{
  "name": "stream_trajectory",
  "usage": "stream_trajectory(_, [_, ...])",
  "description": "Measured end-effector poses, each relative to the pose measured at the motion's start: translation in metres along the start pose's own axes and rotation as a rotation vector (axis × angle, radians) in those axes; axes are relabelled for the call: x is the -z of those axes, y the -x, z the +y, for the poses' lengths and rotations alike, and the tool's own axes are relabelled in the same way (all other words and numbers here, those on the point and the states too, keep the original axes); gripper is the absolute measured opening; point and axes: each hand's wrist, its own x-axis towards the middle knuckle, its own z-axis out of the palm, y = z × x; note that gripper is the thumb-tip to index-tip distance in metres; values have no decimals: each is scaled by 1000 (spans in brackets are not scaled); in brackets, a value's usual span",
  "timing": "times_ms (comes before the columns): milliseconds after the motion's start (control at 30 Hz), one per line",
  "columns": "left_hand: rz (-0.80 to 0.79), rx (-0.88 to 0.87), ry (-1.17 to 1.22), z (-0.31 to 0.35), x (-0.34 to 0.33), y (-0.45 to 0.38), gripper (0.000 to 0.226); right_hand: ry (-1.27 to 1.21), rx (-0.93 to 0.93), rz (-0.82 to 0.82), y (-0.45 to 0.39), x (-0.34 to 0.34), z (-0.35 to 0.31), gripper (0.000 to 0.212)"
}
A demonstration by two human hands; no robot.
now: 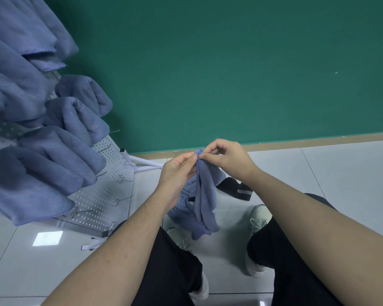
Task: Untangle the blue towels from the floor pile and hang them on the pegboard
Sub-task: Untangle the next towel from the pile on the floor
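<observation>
Blue towel [205, 195]: held up in front of the person, bunched and hanging in folds; lower end drapes above the floor between the shoes.
Towel edge: stitched hem corner sits at the top, pinched between both hands.
Left hand [177, 173]: thumb and fingers pinch the towel just under the corner.
Right hand [227, 156]: fingertips curled, pinching the hem corner; touching the left hand's fingers.
Open room: bare floor tiles [341, 173] to the right; green wall [230, 74] close ahead with a tan skirting strip.
Pegboard [102, 195]: white, perforated, to the left and leaning in view; bare metal hooks [122, 199] on its lower part, near the left forearm.
Hung towels [42, 151]: several blue ones crowd the upper pegboard, overhanging the left side.
In the way: pegboard foot [146, 163] juts toward the hands.
Dark cloth [237, 188]: on the floor behind the towel.
Shoes [259, 219]: pale, laced, planted below.
</observation>
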Motion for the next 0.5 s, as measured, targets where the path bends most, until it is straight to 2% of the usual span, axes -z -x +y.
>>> stream_trajectory(267, [-32, -25, -33, 0, 1, 1, 15, -127, -73, -2, -1, 2, 2, 15])
stream_trajectory(500, [75, -106, -203, -2, 0, 1, 9, -76, -54, -113, 2, 5, 8, 11])
